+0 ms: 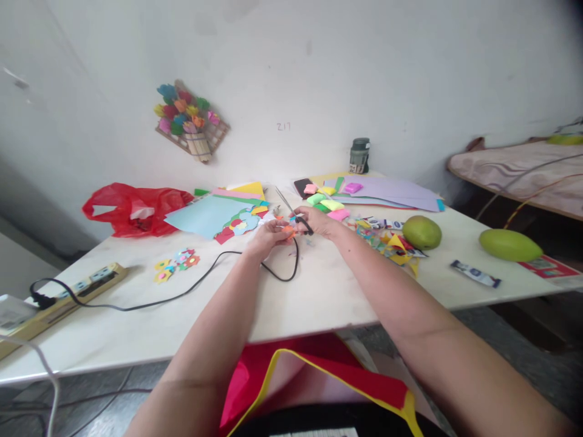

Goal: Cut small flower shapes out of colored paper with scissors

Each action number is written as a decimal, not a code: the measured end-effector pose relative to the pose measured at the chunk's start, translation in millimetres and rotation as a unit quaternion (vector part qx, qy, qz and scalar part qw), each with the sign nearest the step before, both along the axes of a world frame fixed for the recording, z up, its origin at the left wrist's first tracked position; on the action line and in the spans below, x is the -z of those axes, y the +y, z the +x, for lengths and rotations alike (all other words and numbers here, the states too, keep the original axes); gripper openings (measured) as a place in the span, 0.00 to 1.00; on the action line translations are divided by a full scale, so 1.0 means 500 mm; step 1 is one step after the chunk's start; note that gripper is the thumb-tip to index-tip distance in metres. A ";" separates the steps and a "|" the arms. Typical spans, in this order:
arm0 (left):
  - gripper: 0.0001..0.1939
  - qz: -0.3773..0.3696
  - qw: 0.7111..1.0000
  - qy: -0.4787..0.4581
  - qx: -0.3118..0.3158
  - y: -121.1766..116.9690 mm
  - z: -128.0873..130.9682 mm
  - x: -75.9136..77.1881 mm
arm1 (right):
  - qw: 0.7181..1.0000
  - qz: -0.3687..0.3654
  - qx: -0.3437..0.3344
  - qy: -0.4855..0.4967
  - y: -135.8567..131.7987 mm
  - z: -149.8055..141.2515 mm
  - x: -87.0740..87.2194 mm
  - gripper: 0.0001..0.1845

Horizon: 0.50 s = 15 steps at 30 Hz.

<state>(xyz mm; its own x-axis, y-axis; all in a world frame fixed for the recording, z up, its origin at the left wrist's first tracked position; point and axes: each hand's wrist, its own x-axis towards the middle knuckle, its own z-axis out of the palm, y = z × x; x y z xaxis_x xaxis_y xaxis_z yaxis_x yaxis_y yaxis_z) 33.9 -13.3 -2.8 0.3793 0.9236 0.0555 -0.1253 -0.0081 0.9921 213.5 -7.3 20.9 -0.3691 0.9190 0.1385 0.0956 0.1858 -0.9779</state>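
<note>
My right hand (316, 222) is closed around a pair of scissors (303, 225) with black handles, the blades pointing up and away to the left. Close beside it, my left hand (268, 238) pinches a small orange piece (288, 230), probably paper. Fingers partly hide this piece. Small scraps lie on the table around both hands. Left of the hands are coloured paper cut-outs (239, 223) on a light blue sheet (195, 217). Finished-looking paper flowers (186, 258) lie nearer me on the left.
A black cable (173, 298) runs from a power strip (91, 284) to beneath my hands. A red plastic bag (132, 226) sits at left. To the right are clay packets (332, 205), paper scraps (387, 246), two green fruits (422, 232) and a glue tube (476, 274). A bottle (359, 156) stands behind.
</note>
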 end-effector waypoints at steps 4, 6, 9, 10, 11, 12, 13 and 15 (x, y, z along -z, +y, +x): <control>0.14 -0.032 0.999 0.007 -0.003 -0.001 0.000 -0.002 | 0.999 0.018 0.013 0.024 0.005 -0.005 0.006 0.21; 0.13 -0.036 0.999 -0.003 -0.023 0.001 0.000 -0.001 | 0.999 0.026 0.018 0.031 0.005 -0.008 0.008 0.20; 0.13 -0.027 0.998 -0.029 -0.044 0.006 -0.002 0.001 | 0.999 0.018 0.019 0.043 0.003 -0.011 0.008 0.19; 0.14 -0.025 0.998 -0.034 -0.047 0.007 -0.003 0.002 | 0.999 0.014 0.016 0.045 0.003 -0.010 0.007 0.18; 0.14 -0.022 0.998 -0.037 -0.048 0.009 -0.005 0.003 | 0.999 0.012 0.015 0.044 0.003 -0.007 0.006 0.18; 0.14 -0.022 0.998 -0.037 -0.047 0.009 -0.006 0.003 | 0.999 0.011 0.016 0.040 0.003 -0.004 0.005 0.17; 0.15 -0.021 0.998 -0.036 -0.044 0.010 -0.007 0.004 | 0.999 0.013 0.021 0.036 0.004 0.001 0.004 0.16; 0.15 -0.019 0.999 -0.031 -0.037 0.010 -0.009 0.004 | 0.999 0.018 0.039 0.026 0.006 0.011 0.002 0.15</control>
<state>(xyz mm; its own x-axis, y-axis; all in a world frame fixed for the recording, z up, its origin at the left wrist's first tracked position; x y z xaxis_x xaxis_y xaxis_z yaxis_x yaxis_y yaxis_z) 29.4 -8.4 -4.9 0.3061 0.9511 0.0406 -0.1861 0.0179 0.9824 219.0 -4.2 20.1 -0.2884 0.9387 0.1888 0.0603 0.2146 -0.9748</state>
